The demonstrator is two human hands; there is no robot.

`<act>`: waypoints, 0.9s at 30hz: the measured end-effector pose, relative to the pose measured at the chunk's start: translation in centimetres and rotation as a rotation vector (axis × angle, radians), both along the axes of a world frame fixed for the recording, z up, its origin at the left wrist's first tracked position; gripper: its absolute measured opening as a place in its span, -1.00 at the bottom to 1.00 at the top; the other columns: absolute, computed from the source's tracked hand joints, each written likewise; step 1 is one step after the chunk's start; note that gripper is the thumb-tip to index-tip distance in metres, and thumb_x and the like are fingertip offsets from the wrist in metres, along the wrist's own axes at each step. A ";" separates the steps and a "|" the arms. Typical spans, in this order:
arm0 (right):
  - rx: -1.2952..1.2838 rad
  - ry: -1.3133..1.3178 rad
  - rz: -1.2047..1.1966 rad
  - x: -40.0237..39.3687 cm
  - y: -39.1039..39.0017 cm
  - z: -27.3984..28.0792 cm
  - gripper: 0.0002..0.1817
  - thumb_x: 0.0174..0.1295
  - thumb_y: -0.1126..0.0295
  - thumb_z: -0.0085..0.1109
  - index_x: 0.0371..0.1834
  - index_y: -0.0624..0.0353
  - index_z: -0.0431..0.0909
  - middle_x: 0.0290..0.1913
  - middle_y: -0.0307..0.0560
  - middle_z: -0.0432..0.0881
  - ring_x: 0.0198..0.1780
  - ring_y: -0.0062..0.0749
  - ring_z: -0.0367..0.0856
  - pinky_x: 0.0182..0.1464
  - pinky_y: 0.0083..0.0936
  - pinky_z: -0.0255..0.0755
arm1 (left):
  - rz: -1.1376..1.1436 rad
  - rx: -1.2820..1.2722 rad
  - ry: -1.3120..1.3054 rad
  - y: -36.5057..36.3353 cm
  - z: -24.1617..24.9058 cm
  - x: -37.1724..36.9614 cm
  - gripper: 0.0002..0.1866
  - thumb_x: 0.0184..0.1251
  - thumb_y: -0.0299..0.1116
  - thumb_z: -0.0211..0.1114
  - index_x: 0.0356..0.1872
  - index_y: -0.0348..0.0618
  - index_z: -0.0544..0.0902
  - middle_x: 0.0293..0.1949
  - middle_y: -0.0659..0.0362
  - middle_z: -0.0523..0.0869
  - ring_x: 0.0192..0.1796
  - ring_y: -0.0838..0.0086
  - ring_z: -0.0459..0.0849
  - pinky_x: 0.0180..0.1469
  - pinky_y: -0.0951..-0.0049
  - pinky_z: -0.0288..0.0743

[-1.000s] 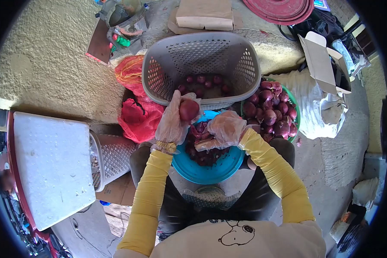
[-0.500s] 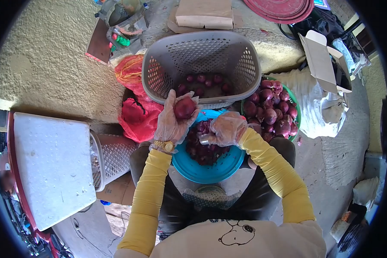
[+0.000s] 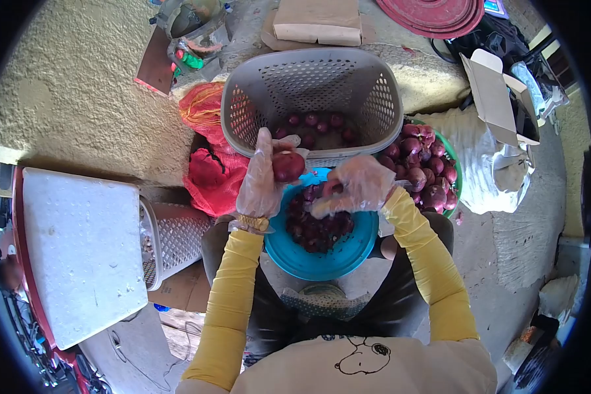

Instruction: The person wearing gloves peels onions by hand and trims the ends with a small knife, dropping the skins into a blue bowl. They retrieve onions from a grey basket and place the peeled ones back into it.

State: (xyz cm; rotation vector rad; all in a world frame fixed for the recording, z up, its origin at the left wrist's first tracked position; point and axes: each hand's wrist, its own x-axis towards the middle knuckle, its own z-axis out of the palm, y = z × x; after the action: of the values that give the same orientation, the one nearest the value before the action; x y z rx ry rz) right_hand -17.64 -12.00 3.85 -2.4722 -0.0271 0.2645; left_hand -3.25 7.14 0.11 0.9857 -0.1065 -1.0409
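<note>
In my left hand (image 3: 259,184), which wears a clear plastic glove, a red onion (image 3: 288,167) rests against the fingers, a pale spot at its top. My gloved right hand (image 3: 361,182) is just to the right of it, with fingers curled together; something reddish shows at the fingertips, too blurred to name. Both hands are over a blue basin (image 3: 318,268) that contains dark red onion skins (image 3: 316,230). Behind them stands a grey perforated basket (image 3: 312,62) with several red onions (image 3: 322,126) at its bottom. More onions (image 3: 416,177) fill a green-rimmed tub (image 3: 458,176) at the right.
A red mesh sack (image 3: 210,177) lies left of the basket. Nearer, a white foam lid (image 3: 82,256) stands by a pale woven basket (image 3: 177,240). A white sack (image 3: 499,177) and an open carton (image 3: 489,98) are at the right; a cardboard box (image 3: 317,23) is behind.
My right hand has moved up and to the right, away from the basin's middle. My left hand has turned slightly, still with the onion. The view has shifted a little.
</note>
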 end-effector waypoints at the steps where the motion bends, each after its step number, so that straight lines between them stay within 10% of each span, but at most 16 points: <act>1: 0.000 0.000 0.000 0.0 0.1 0.4 -0.31 -0.04 -0.34 0.52 -0.36 0.18 0.76 -0.46 0.03 0.73 -0.39 -0.07 0.73 -0.21 -0.26 0.56 | 0.021 0.046 -0.050 -0.1 0.3 -0.4 -0.33 0.62 0.24 -0.01 0.16 -0.26 0.59 0.07 -0.01 0.67 0.05 0.33 0.69 -0.01 0.30 0.68; 4: 0.342 -0.217 -0.274 0.1 0.8 0.8 -0.45 -0.03 -0.05 0.68 -0.38 0.25 0.69 -0.54 -0.09 0.63 -0.47 -0.46 0.54 -0.34 -0.39 0.47 | 0.055 0.102 -0.310 -1.2 -1.5 -1.3 -0.36 0.65 0.18 -0.02 0.23 -0.28 0.57 0.10 0.03 0.66 0.10 0.35 0.66 0.09 0.27 0.64; 7: 0.354 -0.170 -0.364 0.4 1.3 -0.5 -0.41 0.10 -0.12 0.56 -0.09 0.19 0.72 -0.39 0.00 0.72 -0.37 -0.29 0.66 -0.21 -0.34 0.53 | 0.039 0.082 -0.570 -2.0 -1.4 -2.2 -0.43 0.69 0.06 -0.01 0.30 -0.28 0.52 0.12 0.06 0.66 0.16 0.35 0.63 0.22 0.25 0.56; 12: 0.342 -0.220 -0.540 0.5 1.1 -0.9 -0.43 0.08 -0.07 0.60 -0.33 0.28 0.61 -0.44 -0.05 0.67 -0.41 -0.43 0.53 -0.23 -0.42 0.51 | -0.017 0.148 -0.835 -2.2 -1.1 -2.3 -0.53 0.69 -0.16 0.07 0.40 -0.25 0.46 0.16 0.07 0.65 0.21 0.35 0.61 0.35 0.24 0.46; 14: 0.376 -0.243 -0.563 0.6 0.7 -1.3 -0.41 0.07 -0.08 0.61 -0.39 0.29 0.57 -0.46 -0.08 0.66 -0.42 -0.45 0.51 -0.24 -0.43 0.51 | 0.007 -0.388 0.130 -2.2 -1.5 -2.2 -0.52 0.66 -0.23 0.14 0.43 -0.29 0.43 0.21 0.07 0.64 0.24 0.36 0.60 0.38 0.25 0.45; 27: 0.451 -0.189 -0.613 1.1 0.2 -1.6 -0.47 0.17 -0.14 0.50 -0.30 0.20 0.74 -0.50 -0.08 0.68 -0.46 -0.40 0.50 -0.22 -0.35 0.51 | 0.016 -0.395 0.255 -2.4 0.7 -2.7 -0.48 0.63 -0.18 0.19 0.46 -0.20 0.40 0.28 -0.01 0.59 0.34 0.21 0.55 0.38 0.14 0.49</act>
State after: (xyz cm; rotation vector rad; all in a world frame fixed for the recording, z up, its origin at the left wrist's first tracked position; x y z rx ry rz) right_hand -16.54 -11.79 2.22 -1.9348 0.5240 -0.2189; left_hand -5.93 4.75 0.77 0.4921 -0.0897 -1.0715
